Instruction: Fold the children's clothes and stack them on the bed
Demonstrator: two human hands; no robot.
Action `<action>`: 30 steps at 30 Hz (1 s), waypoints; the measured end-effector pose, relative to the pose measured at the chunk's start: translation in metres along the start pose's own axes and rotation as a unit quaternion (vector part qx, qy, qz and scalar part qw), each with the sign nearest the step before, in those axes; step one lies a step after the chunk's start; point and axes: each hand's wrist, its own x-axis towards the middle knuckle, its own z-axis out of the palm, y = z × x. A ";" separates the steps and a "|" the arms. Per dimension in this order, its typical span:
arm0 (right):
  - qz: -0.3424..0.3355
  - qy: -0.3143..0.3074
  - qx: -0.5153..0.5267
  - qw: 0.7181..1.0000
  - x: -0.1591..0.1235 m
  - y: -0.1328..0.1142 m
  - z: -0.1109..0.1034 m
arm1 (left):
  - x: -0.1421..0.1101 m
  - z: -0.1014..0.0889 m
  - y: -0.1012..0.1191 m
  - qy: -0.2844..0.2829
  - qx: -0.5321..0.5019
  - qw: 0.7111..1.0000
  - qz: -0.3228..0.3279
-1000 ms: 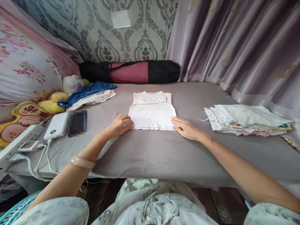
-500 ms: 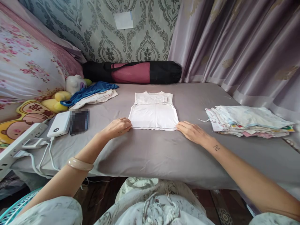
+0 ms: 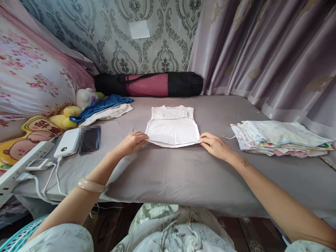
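Observation:
A small white shirt (image 3: 172,127) lies spread on the grey sheet in front of me, its sleeves laid across the upper part. My left hand (image 3: 135,141) pinches the near left corner of its hem. At the near right corner, my right hand (image 3: 213,144) grips the hem the same way. Between the two hands the hem's top layer is lifted slightly, while the lower layer sags onto the bed.
A stack of folded clothes (image 3: 280,137) sits at right. On the left lie a blue garment (image 3: 105,105), plush toys (image 3: 85,98), a white power bank (image 3: 67,141), a blurred dark device (image 3: 89,140) and a power strip (image 3: 28,161). A black-and-red rolled bag (image 3: 147,84) rests against the wall.
Both hands have raised the shirt's near hem a little off the sheet, and they are slightly farther apart. The view has tilted up slightly.

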 end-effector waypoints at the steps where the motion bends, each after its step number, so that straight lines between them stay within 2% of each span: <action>1: -0.006 0.011 -0.005 1.000 0.000 0.001 -0.003 | -0.001 -0.002 0.000 0.005 -0.002 1.000 -0.009; 5: -0.024 0.048 -0.059 0.997 -0.003 0.003 -0.014 | -0.002 -0.013 0.003 0.017 0.024 0.999 -0.019; 10: -0.056 0.068 -0.135 0.987 -0.016 -0.007 -0.023 | -0.009 -0.025 0.018 0.008 0.072 0.997 0.026; 14: -0.092 0.058 -0.153 0.982 -0.036 -0.021 -0.025 | -0.026 -0.028 0.037 -0.007 0.074 0.996 0.045; 18: -0.120 0.022 -0.123 0.985 -0.049 -0.027 -0.024 | -0.039 -0.026 0.048 -0.017 0.033 0.999 0.030; 21: -0.088 0.010 -0.083 0.993 -0.043 -0.023 -0.024 | -0.036 -0.022 0.044 0.003 -0.011 1.000 -0.024; 23: -0.043 0.013 -0.054 0.997 -0.033 -0.019 -0.025 | -0.026 -0.018 0.037 0.031 -0.035 0.995 -0.089; 27: 0.077 0.035 -0.035 0.996 -0.004 -0.010 -0.025 | 0.004 -0.014 0.023 0.071 -0.055 0.971 -0.223; 30: 0.131 0.051 -0.039 0.989 0.019 -0.002 -0.023 | 0.029 -0.011 0.013 0.097 -0.052 0.954 -0.278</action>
